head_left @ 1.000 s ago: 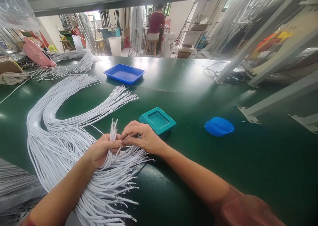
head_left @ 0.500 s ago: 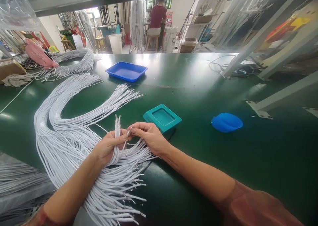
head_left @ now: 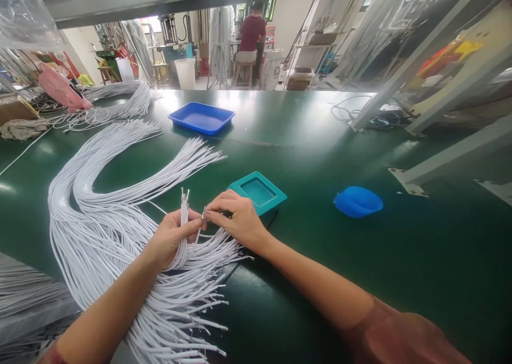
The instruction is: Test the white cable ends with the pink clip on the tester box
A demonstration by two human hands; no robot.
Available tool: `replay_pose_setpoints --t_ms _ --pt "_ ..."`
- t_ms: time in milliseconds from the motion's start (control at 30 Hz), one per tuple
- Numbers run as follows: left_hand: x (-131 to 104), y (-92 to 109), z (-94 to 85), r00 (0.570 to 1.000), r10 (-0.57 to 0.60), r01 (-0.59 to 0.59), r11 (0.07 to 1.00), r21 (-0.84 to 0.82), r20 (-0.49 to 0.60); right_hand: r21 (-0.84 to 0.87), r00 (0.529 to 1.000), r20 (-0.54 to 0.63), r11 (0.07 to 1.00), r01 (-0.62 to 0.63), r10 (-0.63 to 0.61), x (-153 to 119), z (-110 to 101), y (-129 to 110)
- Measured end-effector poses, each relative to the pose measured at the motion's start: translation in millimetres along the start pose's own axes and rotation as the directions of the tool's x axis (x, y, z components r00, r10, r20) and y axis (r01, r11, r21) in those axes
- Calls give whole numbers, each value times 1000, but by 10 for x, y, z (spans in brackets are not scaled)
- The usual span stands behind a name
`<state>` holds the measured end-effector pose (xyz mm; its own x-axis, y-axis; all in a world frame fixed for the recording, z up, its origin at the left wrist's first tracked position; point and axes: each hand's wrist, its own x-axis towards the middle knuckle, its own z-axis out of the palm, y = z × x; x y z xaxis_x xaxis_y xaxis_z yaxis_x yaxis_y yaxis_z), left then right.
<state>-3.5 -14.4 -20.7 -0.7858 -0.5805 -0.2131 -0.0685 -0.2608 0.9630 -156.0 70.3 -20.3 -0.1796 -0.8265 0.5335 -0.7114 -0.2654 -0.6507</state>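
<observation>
A small bunch of white cables point(head_left: 184, 214) stands upright in my left hand point(head_left: 175, 233), which is closed round it, ends pointing up. My right hand point(head_left: 240, 220) pinches the tip of a single white cable point(head_left: 199, 232) just beside the left fingertips; the tip itself is mostly hidden by the fingers. Beneath both hands spreads a large heap of white cables point(head_left: 100, 236), its bare-tipped ends fanned out toward the right. Behind my right hand sits a teal square device point(head_left: 258, 190) with a sunken top, partly covered by the hand.
A blue tray point(head_left: 202, 119) stands farther back. To the right lies a blue pouch-like piece point(head_left: 358, 202), near white metal supports point(head_left: 416, 180) fixed to the green table point(head_left: 304, 278). A pink object point(head_left: 62, 89) and more cables are at back left. A person point(head_left: 251, 38) sits in the background.
The right fingers have shifted slightly down at the cable tip, and the left hand still holds the bunch. The whole view has moved a little.
</observation>
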Motion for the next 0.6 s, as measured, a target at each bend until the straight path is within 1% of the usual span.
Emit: replay_pose_setpoints --t_ms 33,67,133,200,267,333,400,433,600 --pt "2 -4 -1 1000 -3 3 1000 3 8 -8 1000 -22 1000 -5 5 7 4 -3" --pt "5 -8 -1 1000 -10 10 1000 2 11 -37 999 -42 999 14 -16 10 9 -3" --pt "12 -15 -2 1000 -26 26 999 -31 1 -130 995 -30 987 91 -95 13 8 8" --pt "22 -23 -4 999 -43 41 995 -96 -15 -250 989 44 957 147 -141 15 -21 36" --pt "35 -34 -12 997 -70 65 986 -155 -27 -378 981 155 910 170 -119 11 -72 75" --pt "49 -50 -23 994 -111 104 977 -188 -27 -478 953 294 851 216 -77 -3 -125 112" --pt "64 -68 -36 989 -146 138 968 -209 -23 -533 919 391 803 268 -47 -24 -158 136" --pt "72 -77 -42 987 -162 154 964 -216 -18 -548 911 411 787 284 -43 -34 -163 144" --pt "111 -117 -67 976 -215 213 945 -248 17 -589 903 425 738 330 -64 -40 -102 174"
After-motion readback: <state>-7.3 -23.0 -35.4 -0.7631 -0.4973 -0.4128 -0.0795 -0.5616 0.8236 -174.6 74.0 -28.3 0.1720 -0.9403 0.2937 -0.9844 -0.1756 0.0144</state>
